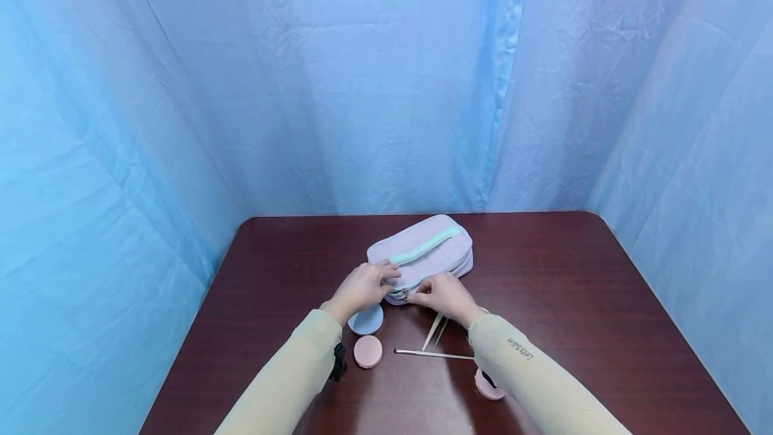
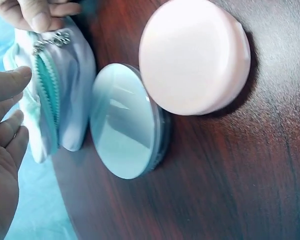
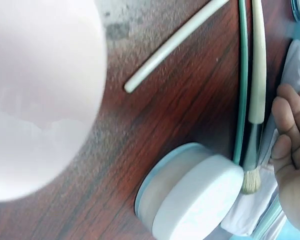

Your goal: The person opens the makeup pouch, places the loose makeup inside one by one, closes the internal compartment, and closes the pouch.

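A lilac pouch [image 1: 431, 242] with a mint strap lies at the back middle of the table. My left hand [image 1: 362, 283] is at its left end, fingers extended and resting against it. In the left wrist view, the mint zipper [image 2: 48, 92] gapes along part of the side, with a silver zipper pull [image 2: 61, 39] at the top of the gap. My right hand [image 1: 448, 297] pinches at this pull, thumb and forefinger together. The right wrist view catches its other fingers [image 3: 285, 117] curled beside the pouch's side.
Near my left forearm lie a blue round case [image 1: 367, 321] and a pink round case [image 1: 368, 352]. A thin brush [image 1: 435, 354] crosses below a thicker makeup brush [image 3: 257, 75] and a slim green stick [image 3: 241, 90]. A white-lidded jar [image 3: 200, 200] and another pink case [image 1: 486, 387] sit by my right arm.
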A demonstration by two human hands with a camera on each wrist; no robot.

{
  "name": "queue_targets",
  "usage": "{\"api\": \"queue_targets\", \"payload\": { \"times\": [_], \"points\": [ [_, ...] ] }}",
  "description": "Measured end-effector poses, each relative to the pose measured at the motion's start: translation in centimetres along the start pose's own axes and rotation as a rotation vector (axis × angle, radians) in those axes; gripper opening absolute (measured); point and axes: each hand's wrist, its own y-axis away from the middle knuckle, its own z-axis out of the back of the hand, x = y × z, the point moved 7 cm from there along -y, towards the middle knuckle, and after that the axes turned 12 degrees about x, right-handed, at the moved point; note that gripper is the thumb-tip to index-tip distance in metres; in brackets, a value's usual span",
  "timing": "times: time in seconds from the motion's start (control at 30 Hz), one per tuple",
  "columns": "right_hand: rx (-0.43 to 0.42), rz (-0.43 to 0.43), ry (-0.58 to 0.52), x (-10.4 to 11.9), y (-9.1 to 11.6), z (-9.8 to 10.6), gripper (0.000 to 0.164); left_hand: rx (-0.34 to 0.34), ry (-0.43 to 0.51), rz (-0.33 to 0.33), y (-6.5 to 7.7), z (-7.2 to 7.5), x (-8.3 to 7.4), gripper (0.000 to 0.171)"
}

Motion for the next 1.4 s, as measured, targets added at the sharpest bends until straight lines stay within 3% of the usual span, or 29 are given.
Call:
{"api": "queue_targets", "payload": {
  "times": [0.17, 0.43, 0.77, 1.0, 1.4],
  "points": [
    [-0.017, -0.056, 0.039, 0.4, -0.1, -0.4, 0.016, 0.042, -0.064, 0.036, -0.1, -0.9, 1.0, 0.03],
    [-0.124, -0.063, 0.221, 1.5, 0.0, -0.6, 0.029, -0.016, -0.174, 0.019, -0.3, -1.2, 1.1, 0.016],
    [-0.282, -0.018, 0.372, 2.6, 0.1, -1.0, 0.033, -0.044, -0.166, 0.003, -0.3, -0.9, 1.2, 0.013],
    [-0.278, 0.019, 0.3, 2.9, 0.3, -0.9, 0.016, -0.038, -0.148, -0.005, -0.2, -0.7, 1.4, 0.012],
    [-0.18, -0.022, 0.0, 0.5, 0.5, 1.0, 0.007, -0.045, -0.184, -0.041, 0.2, 0.0, 2.1, 0.007]
  ]
}}
